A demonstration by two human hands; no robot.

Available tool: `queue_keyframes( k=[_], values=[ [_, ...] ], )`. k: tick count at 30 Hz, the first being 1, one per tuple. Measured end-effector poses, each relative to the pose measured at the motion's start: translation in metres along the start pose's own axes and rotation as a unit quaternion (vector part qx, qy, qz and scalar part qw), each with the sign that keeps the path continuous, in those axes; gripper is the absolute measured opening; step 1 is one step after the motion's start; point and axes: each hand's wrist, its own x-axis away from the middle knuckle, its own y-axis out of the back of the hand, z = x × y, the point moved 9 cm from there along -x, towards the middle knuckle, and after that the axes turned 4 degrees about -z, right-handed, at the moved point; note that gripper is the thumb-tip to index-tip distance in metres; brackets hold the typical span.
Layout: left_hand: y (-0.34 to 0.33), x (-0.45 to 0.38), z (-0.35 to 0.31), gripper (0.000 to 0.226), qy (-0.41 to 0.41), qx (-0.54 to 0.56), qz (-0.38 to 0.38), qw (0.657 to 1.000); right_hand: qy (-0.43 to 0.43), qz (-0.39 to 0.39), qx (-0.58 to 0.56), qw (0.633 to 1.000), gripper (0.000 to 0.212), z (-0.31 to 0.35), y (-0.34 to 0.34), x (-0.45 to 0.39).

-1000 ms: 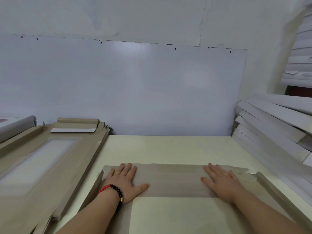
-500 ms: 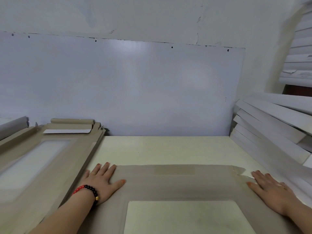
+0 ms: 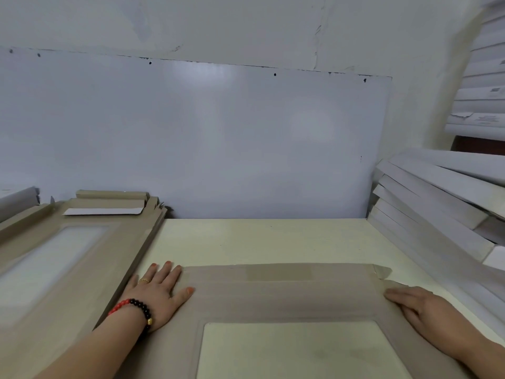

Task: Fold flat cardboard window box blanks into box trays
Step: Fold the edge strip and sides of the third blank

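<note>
A flat grey-brown cardboard window box blank (image 3: 287,299) lies on the cream table in front of me, its rectangular window opening (image 3: 295,351) showing the table through it. My left hand (image 3: 157,292), wearing a red and black bead bracelet and a ring, presses flat on the blank's far left corner with fingers spread. My right hand (image 3: 426,310) lies on the blank's far right edge, fingers straight and pointing left, beside a small corner flap (image 3: 382,270).
A stack of brown window blanks (image 3: 68,255) fills the left side, right beside my left hand. White folded boxes (image 3: 442,214) are piled at the right, reaching the table edge. A white board (image 3: 191,138) leans on the wall behind. Bare cream table (image 3: 259,239) lies beyond the blank.
Both hands slid outward along the blank's far strip, from near its middle to its left and right ends. The right hand turned onto the right edge. The view shifted slightly.
</note>
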Motion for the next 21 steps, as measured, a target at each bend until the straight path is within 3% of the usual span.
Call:
queue_keyframes(
  k=[3, 13, 16, 19, 21],
  values=[
    [0.000, -0.001, 0.000, 0.081, -0.002, 0.000, 0.004, 1.000, -0.017, 0.041, -0.023, 0.999, 0.043, -0.010, -0.011, -0.001],
    [0.003, 0.002, 0.010, 0.074, 0.056, 0.040, -0.008, 0.998, -0.189, 0.162, 0.146, 0.957, 0.064, -0.054, -0.031, 0.003],
    [0.024, 0.012, 0.011, 0.061, 0.086, 0.032, -0.096, 0.991, -0.251, 0.073, 0.178, 0.949, 0.058, -0.046, -0.003, 0.005],
    [0.057, 0.032, -0.024, 0.042, 0.002, -0.005, -0.206, 0.979, -0.141, -0.002, 0.260, 0.955, 0.036, 0.005, 0.024, -0.002],
    [0.070, 0.050, -0.050, 0.039, -0.056, 0.037, -0.220, 0.973, -0.065, -0.056, 0.202, 0.976, 0.038, 0.043, 0.032, -0.003]
  ],
)
